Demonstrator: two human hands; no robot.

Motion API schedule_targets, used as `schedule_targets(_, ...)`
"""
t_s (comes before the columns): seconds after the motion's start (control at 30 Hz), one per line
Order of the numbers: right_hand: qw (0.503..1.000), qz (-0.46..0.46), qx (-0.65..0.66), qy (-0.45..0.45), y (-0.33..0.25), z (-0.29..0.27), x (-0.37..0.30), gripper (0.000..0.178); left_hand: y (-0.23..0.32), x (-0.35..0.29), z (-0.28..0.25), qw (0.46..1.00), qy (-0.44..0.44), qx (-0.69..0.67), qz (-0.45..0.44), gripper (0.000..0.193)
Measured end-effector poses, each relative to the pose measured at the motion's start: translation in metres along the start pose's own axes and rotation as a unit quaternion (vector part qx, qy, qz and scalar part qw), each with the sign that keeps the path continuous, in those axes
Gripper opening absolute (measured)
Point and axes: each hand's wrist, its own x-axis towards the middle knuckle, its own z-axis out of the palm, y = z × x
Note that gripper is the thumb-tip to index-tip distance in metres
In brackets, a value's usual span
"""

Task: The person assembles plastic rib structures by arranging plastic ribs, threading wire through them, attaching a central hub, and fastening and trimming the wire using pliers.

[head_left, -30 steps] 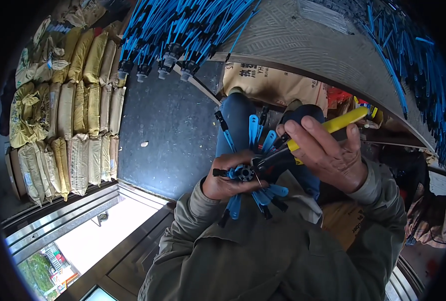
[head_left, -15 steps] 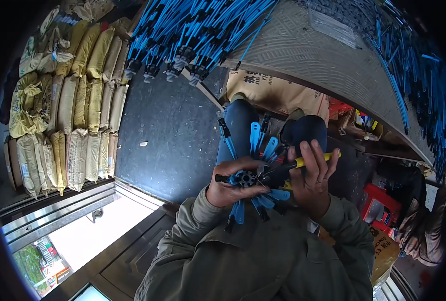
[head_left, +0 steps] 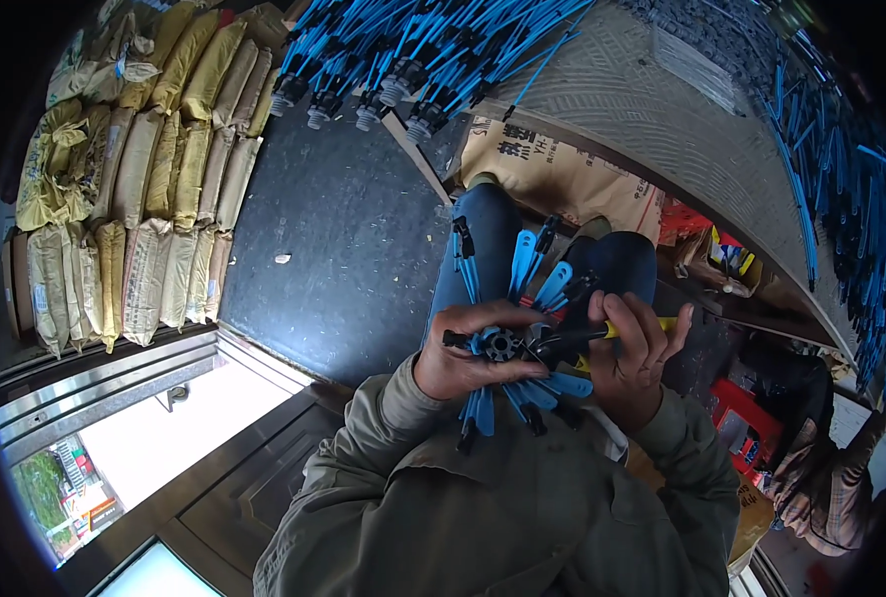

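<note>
My left hand is wrapped round a black, round, slotted hub with blue strips fanning out on several sides, many ending in black clips. Thumb and fingers press on it from both sides. In my right hand are pliers with yellow handles; the fingers bend over the upper handle and the lower one is mostly hidden. The dark jaws of the pliers lie at the right edge of the hub. Exactly what they grip there is too small to tell.
Ahead, a worktop carries a heap of blue rods with black ends and more blue pieces at right. Filled sacks are stacked at far left. A red plastic stool stands at lower right, near another person's sleeve.
The fingers of my right hand have curled in more over the plier handle. The view has shifted a little; the hub stays in my left hand with the jaws beside it.
</note>
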Motion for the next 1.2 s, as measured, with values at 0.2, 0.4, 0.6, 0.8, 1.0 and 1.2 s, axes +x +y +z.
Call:
schedule_targets(0.2, 0.994, -0.038, 0.03, -0.1, 0.012, -0.022, 0.002, 0.028, -0.008, -0.001, 0.002, 0.999, -0.028, 0.001, 0.041, 0.051)
schedule_targets(0.4, 0.873, -0.064, 0.219, -0.432, 0.058, -0.075, 0.061, 0.037, -0.011, 0.012, 0.004, 0.993, -0.097, -0.056, 0.043, 0.056)
schedule_targets(0.6, 0.328, 0.272, 0.62, -0.659, 0.078, -0.046, 0.051, 0.043, -0.014, 0.033, -0.003, 0.971, -0.208, -0.026, 0.118, 0.054)
schedule_targets(0.8, 0.636, 0.129, 0.57, -0.504, 0.059, -0.06, 0.03, 0.058, -0.016, 0.032, -0.002, 0.973, -0.198, -0.064, 0.1, 0.051)
schedule_targets(1.0, 0.925, 0.015, 0.22, -0.31, 0.039, -0.078, 0.016, 0.064, -0.019, 0.021, 0.006, 0.985, -0.126, -0.108, 0.048, 0.046)
schedule_targets(1.2, 0.368, 0.278, 0.687, -0.561, 0.085, -0.034, 0.016, 0.065, -0.018, 0.036, -0.007, 0.97, -0.22, -0.076, 0.069, 0.048)
